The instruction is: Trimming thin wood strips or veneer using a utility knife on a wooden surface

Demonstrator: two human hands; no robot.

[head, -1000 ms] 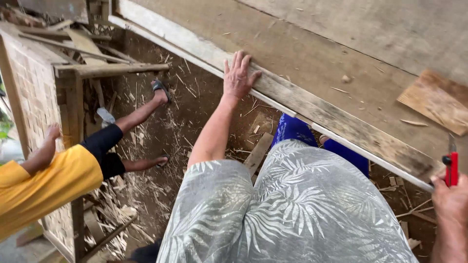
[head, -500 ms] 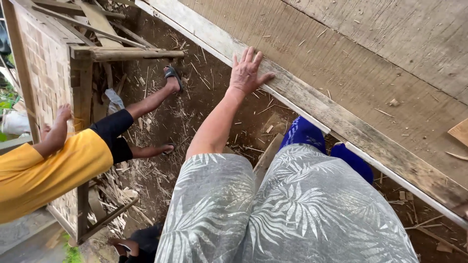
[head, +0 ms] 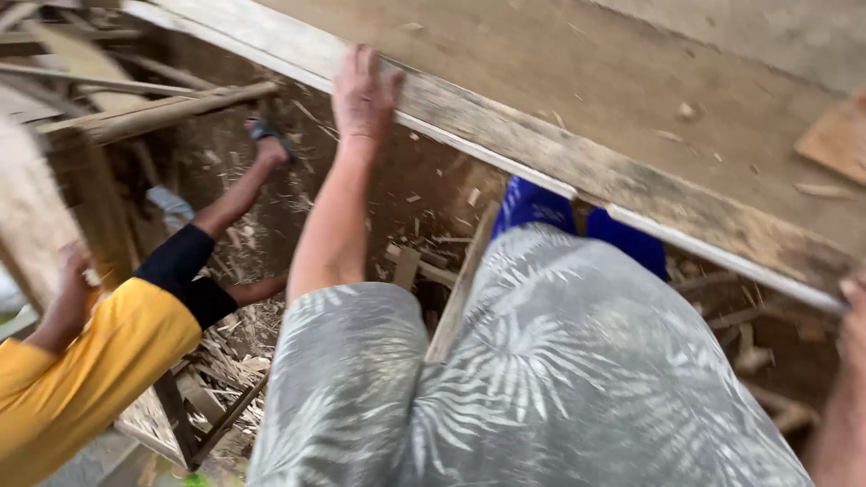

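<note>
My left hand (head: 363, 90) lies flat on the weathered edge plank (head: 559, 167) of a large wooden platform (head: 577, 81), palm down, holding nothing. Only a blurred sliver of my right hand (head: 851, 311) shows at the frame's right edge, close to the pale strip under the plank's end; what it holds is hidden. My legs in grey leaf-print cloth (head: 541, 379) stand against the platform, with blue footwear (head: 541, 206) below.
A person in a yellow shirt (head: 99, 361) and black shorts stands at the left, one hand on a woven bamboo panel frame (head: 86, 194). A loose slat (head: 460, 289) leans by my legs. Bamboo scraps (head: 225, 356) litter the dirt. A plywood offcut (head: 839, 135) rests on the platform.
The view has swung and blurred. My left hand stays on the plank edge. My right hand, out of view half a second ago, shows again at the right edge; the red cutter is no longer visible.
</note>
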